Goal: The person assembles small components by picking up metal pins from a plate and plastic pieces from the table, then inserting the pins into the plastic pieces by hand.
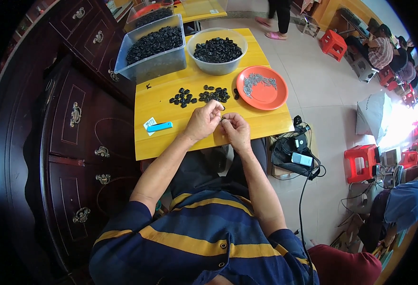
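Observation:
Both my hands are raised close together over the near part of the yellow table [195, 142]. My left hand [202, 121] is closed in a pinch, with a small black oval piece [224, 108] at its fingertips. Pinched fingers of my right hand [237, 130] meet it from the right; what they hold is too small to name. Just beyond lie two loose groups of black oval pieces, a left group [183, 98] and a right group [214, 94]. An orange-red plate [270, 99] to the right carries small grey slender pieces [256, 83].
A clear rectangular bin [154, 69] and a round translucent tub [217, 67], both full of black pieces, stand at the back. A blue-handled tool [159, 127] lies left. Dark wooden cabinets [71, 156] flank the table. Cables and a black bag [289, 154] sit at right.

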A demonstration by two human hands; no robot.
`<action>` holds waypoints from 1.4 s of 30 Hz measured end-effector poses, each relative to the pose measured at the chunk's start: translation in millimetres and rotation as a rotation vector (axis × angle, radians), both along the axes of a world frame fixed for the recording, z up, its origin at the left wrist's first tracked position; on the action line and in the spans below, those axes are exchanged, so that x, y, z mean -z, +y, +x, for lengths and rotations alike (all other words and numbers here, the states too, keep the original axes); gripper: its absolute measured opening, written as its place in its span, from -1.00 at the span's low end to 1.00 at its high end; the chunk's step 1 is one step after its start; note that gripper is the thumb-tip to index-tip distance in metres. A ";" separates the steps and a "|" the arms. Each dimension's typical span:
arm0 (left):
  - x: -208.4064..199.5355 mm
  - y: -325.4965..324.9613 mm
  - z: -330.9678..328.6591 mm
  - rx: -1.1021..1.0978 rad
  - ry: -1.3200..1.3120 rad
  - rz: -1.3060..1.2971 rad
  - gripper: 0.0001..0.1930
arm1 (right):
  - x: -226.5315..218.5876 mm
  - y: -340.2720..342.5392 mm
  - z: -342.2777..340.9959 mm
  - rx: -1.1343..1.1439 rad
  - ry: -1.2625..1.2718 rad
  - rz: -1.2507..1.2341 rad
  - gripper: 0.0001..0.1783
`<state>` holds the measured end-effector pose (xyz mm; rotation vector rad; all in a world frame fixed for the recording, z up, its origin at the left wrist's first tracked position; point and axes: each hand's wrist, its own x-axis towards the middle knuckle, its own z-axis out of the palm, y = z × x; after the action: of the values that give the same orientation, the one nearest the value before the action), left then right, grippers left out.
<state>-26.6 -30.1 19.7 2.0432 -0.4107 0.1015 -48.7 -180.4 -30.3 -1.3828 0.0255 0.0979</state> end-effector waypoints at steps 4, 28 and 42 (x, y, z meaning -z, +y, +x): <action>-1.0 -2.2 0.7 0.009 -0.016 0.031 -0.82 | 8.6 -0.5 1.4 0.036 -0.036 0.034 -0.88; 27.3 -6.8 39.2 0.001 -0.204 0.428 -0.81 | -0.9 -12.6 3.3 0.057 0.036 0.359 -0.87; 28.6 -1.4 -8.4 -0.013 -0.035 -0.076 -0.89 | -3.6 -10.5 4.0 0.068 0.050 0.369 -0.87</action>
<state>-34.9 -31.5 -9.0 1.9717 -0.4098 0.1592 -44.7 -190.9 -26.7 -1.0101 0.0916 0.0754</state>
